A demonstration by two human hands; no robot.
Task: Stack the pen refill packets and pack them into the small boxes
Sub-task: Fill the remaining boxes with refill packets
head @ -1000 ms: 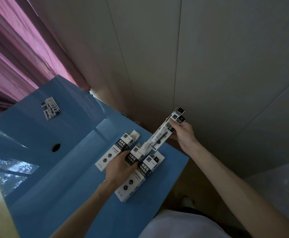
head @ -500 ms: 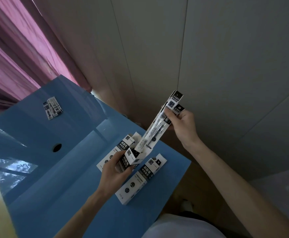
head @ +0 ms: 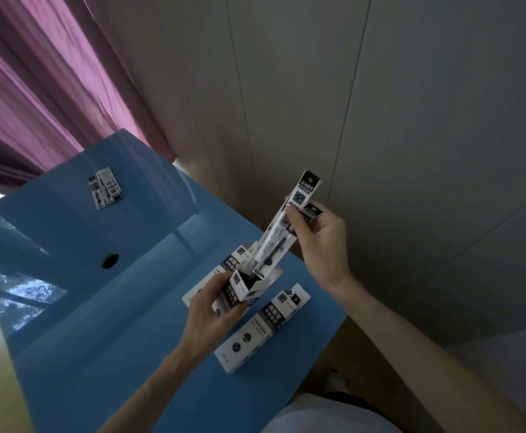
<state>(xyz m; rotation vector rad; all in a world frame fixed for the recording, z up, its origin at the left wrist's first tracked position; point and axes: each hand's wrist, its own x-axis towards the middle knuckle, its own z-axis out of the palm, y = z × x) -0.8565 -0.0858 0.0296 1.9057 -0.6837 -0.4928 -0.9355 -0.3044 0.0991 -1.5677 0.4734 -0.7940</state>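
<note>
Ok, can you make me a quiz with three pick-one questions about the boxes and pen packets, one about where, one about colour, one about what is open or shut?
1. Where are the spare packets?
A. at the far end of the table
B. on the floor
C. inside the lying box

2. What colour is the table?
A. red
B. blue
C. white

3. How is the box that the left hand holds?
A. taped shut
B. squashed flat
C. open at the top

Answers:
1 A, they lie on the tabletop far from both hands, near the curtain.
2 B, the whole top is blue.
3 C, its flap stands up, and the lower tips of the packets in the right hand are at its mouth.
</note>
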